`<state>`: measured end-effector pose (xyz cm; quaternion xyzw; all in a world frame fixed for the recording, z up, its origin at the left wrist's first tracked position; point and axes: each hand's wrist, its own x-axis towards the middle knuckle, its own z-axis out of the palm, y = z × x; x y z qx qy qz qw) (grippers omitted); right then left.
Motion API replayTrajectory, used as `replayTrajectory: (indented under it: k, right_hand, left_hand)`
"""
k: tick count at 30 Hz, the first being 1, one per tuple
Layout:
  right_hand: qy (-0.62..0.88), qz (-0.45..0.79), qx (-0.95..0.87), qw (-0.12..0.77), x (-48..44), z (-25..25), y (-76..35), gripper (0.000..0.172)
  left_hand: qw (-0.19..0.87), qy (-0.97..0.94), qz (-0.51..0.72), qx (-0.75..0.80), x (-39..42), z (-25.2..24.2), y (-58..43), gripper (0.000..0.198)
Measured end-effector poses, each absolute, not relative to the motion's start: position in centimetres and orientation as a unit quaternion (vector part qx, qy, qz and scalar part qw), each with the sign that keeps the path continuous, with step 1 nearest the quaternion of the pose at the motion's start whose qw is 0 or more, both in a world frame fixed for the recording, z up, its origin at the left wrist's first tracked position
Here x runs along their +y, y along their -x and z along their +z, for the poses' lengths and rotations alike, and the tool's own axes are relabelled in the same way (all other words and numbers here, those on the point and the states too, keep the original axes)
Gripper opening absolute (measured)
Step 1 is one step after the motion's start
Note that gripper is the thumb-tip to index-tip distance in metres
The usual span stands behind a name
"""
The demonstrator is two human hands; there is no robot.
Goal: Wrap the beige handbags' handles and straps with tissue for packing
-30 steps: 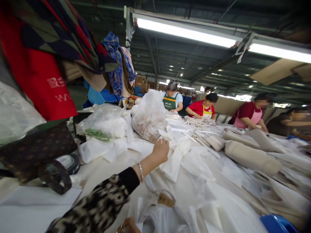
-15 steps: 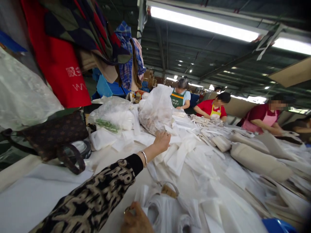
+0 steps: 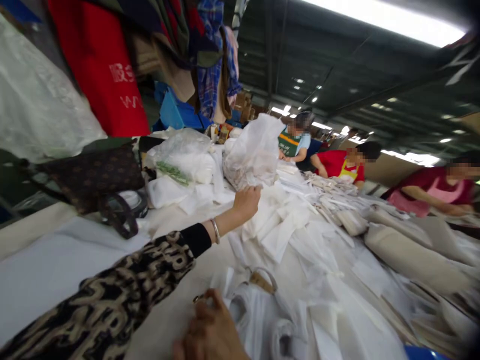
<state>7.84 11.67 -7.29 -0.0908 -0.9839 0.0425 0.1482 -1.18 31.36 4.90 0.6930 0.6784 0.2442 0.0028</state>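
Head view: your left hand [image 3: 246, 204], fingers bent, any pinch unclear, near a bulging, translucent white plastic bag [image 3: 255, 150]; your right hand [image 3: 212, 327], fingers curled, hold unclear, beside rolled white sheeting [image 3: 258, 315] on the pale worktable [image 3: 165, 320].

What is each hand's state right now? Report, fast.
Left hand: fingers curled near the plastic bag; whether closed or holding anything, cannot be told.
Right hand: fingers bent, blurred, beside white material; open or closed, cannot be told.

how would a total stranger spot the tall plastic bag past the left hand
On the cluttered table, find the outstretched left hand. Just beyond it stands the plastic bag, whitish and peaked, taller than the neighbouring clear bag showing something green.
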Motion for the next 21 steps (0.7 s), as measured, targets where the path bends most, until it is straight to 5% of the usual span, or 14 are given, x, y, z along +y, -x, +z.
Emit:
replayTrajectory:
  k: [5,12,21]
  right_hand:
    - [0.11,0.152,-0.953,0.239,10.5,-4.1,-10.6,0.028]
    - [0.094,0.178,-0.943,0.266,10.4,-2.2,-11.0,0.031]
    - [0.095,0.176,-0.935,0.294,10.3,-2.3,-10.9,0.025]
  left_hand:
    - [0.241,-0.691,0.365,0.576,19.0,4.4,8.1,0.078]
    - [0.456,-0.484,0.5,0.555,2.3,-0.7,8.9,0.068]
    - [0.574,-0.395,0.479,0.533,-3.4,-3.8,6.2,0.065]
